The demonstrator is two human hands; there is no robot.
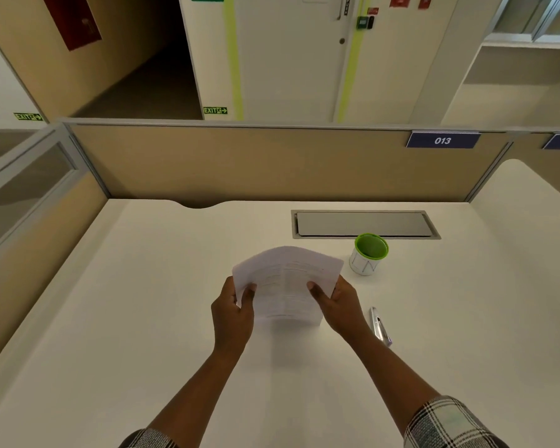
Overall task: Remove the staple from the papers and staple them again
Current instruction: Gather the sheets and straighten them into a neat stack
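Both hands up, left hand (232, 313) and right hand (338, 307) pinching the papers (288, 282) between them above the desk (143, 302), stapler (380, 326) just right of the right hand, and a careless tug could tear a corner.

Desk (143, 302) left side open; right side obstructed by cup (368, 254) and stapler (380, 325).
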